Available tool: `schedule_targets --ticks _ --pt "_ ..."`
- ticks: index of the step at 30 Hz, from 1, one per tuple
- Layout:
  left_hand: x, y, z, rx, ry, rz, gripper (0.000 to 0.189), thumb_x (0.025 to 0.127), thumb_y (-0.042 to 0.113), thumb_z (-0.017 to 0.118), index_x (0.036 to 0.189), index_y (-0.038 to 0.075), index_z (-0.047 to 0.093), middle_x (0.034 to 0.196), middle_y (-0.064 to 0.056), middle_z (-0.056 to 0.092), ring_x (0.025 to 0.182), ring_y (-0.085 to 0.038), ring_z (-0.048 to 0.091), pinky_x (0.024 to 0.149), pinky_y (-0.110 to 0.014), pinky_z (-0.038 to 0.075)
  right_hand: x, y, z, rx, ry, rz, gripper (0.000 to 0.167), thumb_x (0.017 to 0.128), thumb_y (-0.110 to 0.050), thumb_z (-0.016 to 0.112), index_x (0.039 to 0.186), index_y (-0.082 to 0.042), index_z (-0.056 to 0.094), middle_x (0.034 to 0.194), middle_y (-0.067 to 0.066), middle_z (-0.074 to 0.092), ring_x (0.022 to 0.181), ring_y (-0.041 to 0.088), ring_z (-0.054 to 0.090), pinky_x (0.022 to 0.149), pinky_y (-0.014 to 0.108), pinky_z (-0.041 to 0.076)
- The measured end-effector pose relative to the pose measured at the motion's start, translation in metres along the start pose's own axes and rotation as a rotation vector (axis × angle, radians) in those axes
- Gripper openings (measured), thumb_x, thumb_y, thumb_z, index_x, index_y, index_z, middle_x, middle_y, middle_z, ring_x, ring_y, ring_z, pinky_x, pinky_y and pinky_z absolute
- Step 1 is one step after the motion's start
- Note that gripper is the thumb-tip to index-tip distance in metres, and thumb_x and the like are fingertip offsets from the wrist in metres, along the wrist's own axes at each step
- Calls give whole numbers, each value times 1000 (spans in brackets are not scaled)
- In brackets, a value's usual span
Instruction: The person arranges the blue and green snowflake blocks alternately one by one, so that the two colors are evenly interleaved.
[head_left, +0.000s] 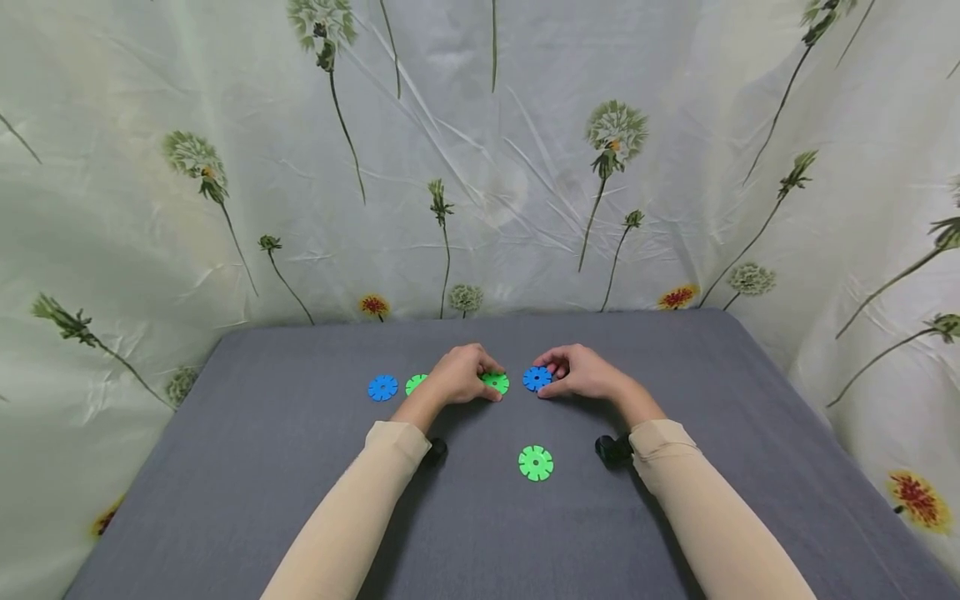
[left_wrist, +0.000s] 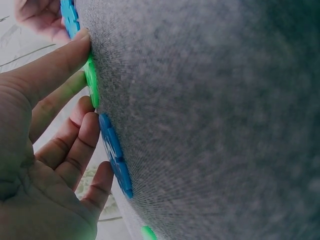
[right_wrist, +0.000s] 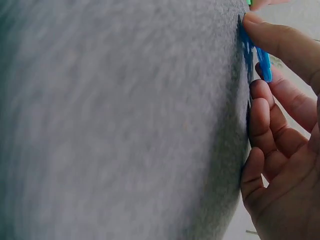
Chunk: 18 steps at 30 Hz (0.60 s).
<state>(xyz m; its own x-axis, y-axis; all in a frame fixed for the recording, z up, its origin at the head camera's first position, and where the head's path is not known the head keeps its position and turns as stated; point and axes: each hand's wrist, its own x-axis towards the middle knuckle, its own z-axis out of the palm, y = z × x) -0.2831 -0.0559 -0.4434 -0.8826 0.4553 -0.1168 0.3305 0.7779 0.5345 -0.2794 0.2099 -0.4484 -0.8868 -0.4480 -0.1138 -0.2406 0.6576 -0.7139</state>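
Note:
My left hand (head_left: pixel 459 375) pinches a flat green notched disc (head_left: pixel 495 382) between thumb and fingers, at the table surface. To its right, my right hand (head_left: pixel 588 375) pinches a blue notched disc (head_left: pixel 537 378) by its edges; the right wrist view shows this blue disc (right_wrist: pixel 263 62) tilted, just off the cloth. A small gap separates the two held discs. Beneath the left hand's other fingers, the left wrist view shows another blue disc (left_wrist: pixel 115 155), hidden from the head view. A green disc (head_left: pixel 416 383), partly covered by the left hand, lies further left.
At the row's left end lies one more blue disc (head_left: pixel 382 387). A loose green disc (head_left: pixel 536 462) rests nearer me, between the forearms. Grey cloth covers the table (head_left: pixel 300 467); a dandelion-patterned curtain (head_left: pixel 525 167) hangs behind its far edge.

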Motion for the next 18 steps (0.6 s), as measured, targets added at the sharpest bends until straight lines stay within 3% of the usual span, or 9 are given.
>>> schedule_targets --ticks 18 --pt "0 1 -1 6 2 0 42 87 30 93 127 23 82 122 -1 70 108 -20 66 98 -43 55 4 -4 4 -27 -33 -4 48 90 -24 89 132 -8 74 106 5 63 92 18 51 84 33 43"
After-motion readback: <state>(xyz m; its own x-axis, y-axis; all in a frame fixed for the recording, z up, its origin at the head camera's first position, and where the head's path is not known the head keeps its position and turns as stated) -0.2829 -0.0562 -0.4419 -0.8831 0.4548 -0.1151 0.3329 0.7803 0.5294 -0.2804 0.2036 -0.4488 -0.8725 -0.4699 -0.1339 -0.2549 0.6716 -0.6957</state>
